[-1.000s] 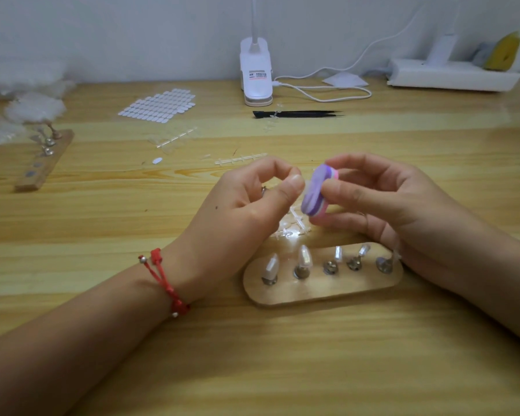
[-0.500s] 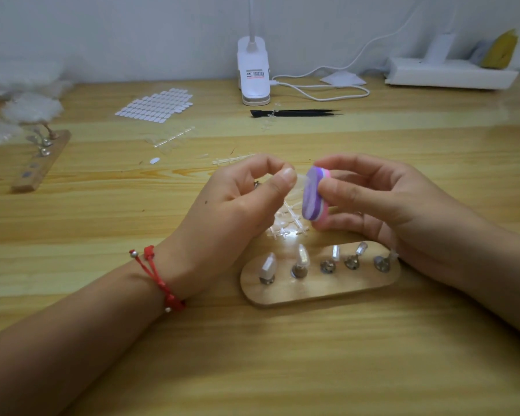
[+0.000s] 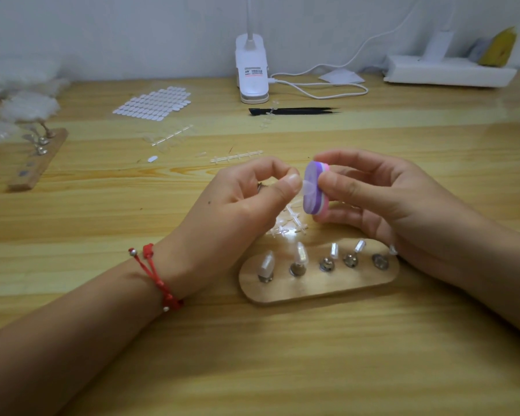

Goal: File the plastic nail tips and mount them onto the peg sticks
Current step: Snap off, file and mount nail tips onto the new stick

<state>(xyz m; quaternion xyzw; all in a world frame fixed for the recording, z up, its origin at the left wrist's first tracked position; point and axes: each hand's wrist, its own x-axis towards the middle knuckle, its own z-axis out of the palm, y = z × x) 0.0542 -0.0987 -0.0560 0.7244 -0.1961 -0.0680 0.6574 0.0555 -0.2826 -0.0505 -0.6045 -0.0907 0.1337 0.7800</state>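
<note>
1. your left hand (image 3: 246, 199) pinches a clear tip (image 3: 308, 187) between thumb and forefinger, with the other fingers curled below. your right hand (image 3: 382, 199) grips the file (image 3: 312, 193), thumb in front and fingers behind. the tip touches the file's purple face, in the air over the middle of the table (image 3: 282, 355).
2. the step in hand looks to be filing this tip. pinch close to the worked edge so the thin plastic neither bends nor flicks away. use light, short strokes, and turn the tip rather than the file.
3. the base (image 3: 318, 286) lies below your hands, toward the near edge. the two pegs (image 3: 326, 264) at its left end carry mounted tips (image 3: 266, 264), so by my reckoning the job is partly done. your right hand sits at the base's right end, so mind it there: a nudge could shift the base.
4. loose sprues (image 3: 287, 223) lie between your hands and the base. i would not set the filed tip down among them, since clear on clear is easy to lose.
5. hard to make out:
   - the tip blurs into the file, so i cannot tell which edge is being worked or how much is done.
   - the three right pegs show small clear pieces, and i cannot tell whether these are tips or bare sticks.
   - your right hand partly covers the last peg.
   - something small and dark shows behind your left thumb, and i cannot tell what it is.
</note>
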